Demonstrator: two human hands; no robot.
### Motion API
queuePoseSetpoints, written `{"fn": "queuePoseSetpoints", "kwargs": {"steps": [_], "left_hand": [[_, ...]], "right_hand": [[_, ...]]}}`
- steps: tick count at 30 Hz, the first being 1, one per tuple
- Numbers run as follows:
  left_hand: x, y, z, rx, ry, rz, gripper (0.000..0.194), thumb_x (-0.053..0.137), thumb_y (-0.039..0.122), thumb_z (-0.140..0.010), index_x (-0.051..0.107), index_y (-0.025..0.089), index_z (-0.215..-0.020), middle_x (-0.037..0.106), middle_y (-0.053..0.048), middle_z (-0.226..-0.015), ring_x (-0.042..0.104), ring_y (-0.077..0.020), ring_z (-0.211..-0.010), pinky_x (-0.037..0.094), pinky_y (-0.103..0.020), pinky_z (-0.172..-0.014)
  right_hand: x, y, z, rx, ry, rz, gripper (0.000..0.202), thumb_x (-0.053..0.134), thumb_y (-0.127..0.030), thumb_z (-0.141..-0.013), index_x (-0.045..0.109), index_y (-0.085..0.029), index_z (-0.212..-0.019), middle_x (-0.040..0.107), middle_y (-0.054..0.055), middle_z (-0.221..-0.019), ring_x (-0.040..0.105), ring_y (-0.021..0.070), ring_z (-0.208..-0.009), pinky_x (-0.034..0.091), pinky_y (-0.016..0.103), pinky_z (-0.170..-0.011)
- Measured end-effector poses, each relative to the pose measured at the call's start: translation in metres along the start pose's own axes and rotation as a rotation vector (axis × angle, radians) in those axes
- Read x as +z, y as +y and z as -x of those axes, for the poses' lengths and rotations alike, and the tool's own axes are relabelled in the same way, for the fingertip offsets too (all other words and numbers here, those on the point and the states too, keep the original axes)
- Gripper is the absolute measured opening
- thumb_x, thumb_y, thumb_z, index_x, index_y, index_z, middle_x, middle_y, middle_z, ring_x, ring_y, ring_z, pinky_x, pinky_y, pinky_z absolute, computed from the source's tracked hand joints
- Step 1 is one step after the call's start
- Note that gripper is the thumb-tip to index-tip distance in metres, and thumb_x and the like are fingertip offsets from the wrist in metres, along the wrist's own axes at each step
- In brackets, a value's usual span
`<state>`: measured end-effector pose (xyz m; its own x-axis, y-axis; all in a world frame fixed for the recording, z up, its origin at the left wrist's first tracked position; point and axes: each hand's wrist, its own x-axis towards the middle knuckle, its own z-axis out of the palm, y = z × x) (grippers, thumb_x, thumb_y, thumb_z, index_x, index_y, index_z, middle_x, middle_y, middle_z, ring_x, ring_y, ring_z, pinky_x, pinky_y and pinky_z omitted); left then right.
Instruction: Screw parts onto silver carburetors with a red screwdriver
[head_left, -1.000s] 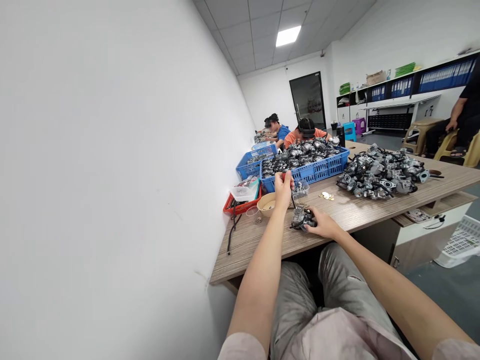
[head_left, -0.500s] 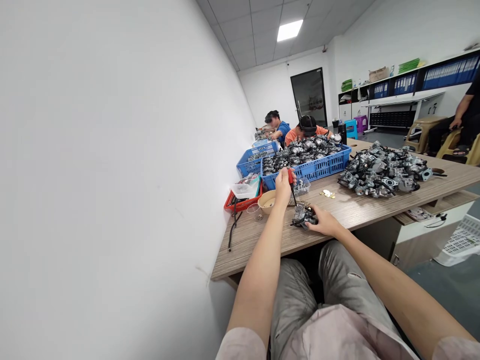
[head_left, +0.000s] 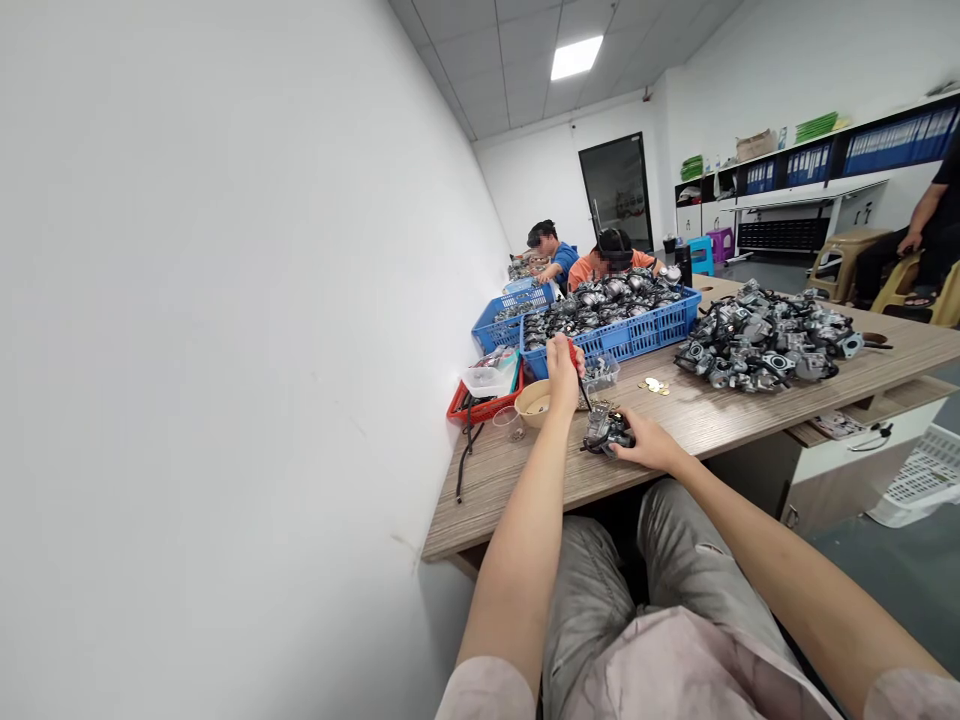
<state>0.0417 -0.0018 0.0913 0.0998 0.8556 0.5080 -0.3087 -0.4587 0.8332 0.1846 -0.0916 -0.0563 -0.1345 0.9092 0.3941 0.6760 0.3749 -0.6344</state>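
A metal part (head_left: 604,434) is rested on the worktop (head_left: 510,475) near its front edge, with the beige bowl (head_left: 523,413) placed to its left and beyond it. The red-handled driver (head_left: 574,360) is enclosed in the grip of the left hand (head_left: 564,372), fingers curled closely about the handle; by the right hand (head_left: 649,443) the part is clasped at its right side, the thumb set along the near side and the grip parted only by the part's width. For good work, the driver should be lined up with whatever it is turned in, pressed evenly and turned from the wrist, while the part is braced firmly against the worktop. The driver's long axis is slanted, handle up and to the left, shaft pointed down and slightly right at the part's top; whether the tip is seated cannot be told. The part's lumpy body appears to be laid roughly crosswise, but its long axis cannot be made out surely.
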Motion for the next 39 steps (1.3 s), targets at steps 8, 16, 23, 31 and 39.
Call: {"fn": "queuePoseSetpoints", "kwargs": {"steps": [8,16,23,31,39], "left_hand": [[0.0016,0.0025,-0.0012,-0.014,-0.046,0.023,0.065,0.049,0.086,-0.088,0.057,0.021,-0.087,0.051,0.002,-0.068,0.047,-0.0117,-0.055,0.038,-0.024,-0.048],[0.0056,0.0051,-0.0013,-0.009,-0.044,0.018,0.06,0.061,0.082,-0.084,0.053,0.023,-0.084,0.056,0.001,-0.073,0.052,-0.0124,-0.061,0.041,-0.024,-0.053],[0.0037,0.0035,-0.0016,-0.014,-0.032,0.021,0.056,0.064,0.079,-0.085,0.047,0.025,-0.087,0.05,0.005,-0.068,0.045,-0.0107,-0.054,0.036,-0.022,-0.049],[0.0011,0.002,-0.0021,-0.015,-0.054,0.02,0.064,0.046,0.085,-0.09,0.054,0.023,-0.082,0.052,0.002,-0.066,0.047,-0.0123,-0.054,0.038,-0.024,-0.048],[0.0005,0.0028,-0.0017,-0.016,-0.05,0.019,0.06,0.054,0.082,-0.089,0.055,0.022,-0.082,0.057,0.001,-0.07,0.054,-0.0131,-0.059,0.045,-0.024,-0.052]], "right_hand": [[0.0006,0.0008,-0.0007,0.008,-0.01,0.007,0.051,0.067,-0.046,-0.099,0.057,-0.019,-0.14,0.068,0.009,-0.123,0.069,0.0236,-0.105,0.058,0.048,-0.095],[0.0004,0.0002,-0.0005,-0.002,-0.011,0.013,0.05,0.067,-0.045,-0.099,0.056,-0.019,-0.141,0.067,0.01,-0.127,0.068,0.024,-0.107,0.058,0.048,-0.095],[0.0001,-0.0004,-0.0008,0.002,-0.011,0.016,0.049,0.067,-0.045,-0.099,0.056,-0.02,-0.14,0.066,0.01,-0.129,0.068,0.0246,-0.109,0.058,0.049,-0.096],[0.0008,0.0003,-0.0007,-0.003,-0.002,0.009,0.051,0.067,-0.046,-0.099,0.056,-0.019,-0.14,0.066,0.01,-0.127,0.068,0.0247,-0.109,0.057,0.049,-0.096],[-0.0007,-0.0006,-0.0004,-0.003,-0.013,0.005,0.052,0.067,-0.047,-0.099,0.056,-0.02,-0.141,0.067,0.009,-0.125,0.068,0.0243,-0.107,0.057,0.049,-0.096]]}}
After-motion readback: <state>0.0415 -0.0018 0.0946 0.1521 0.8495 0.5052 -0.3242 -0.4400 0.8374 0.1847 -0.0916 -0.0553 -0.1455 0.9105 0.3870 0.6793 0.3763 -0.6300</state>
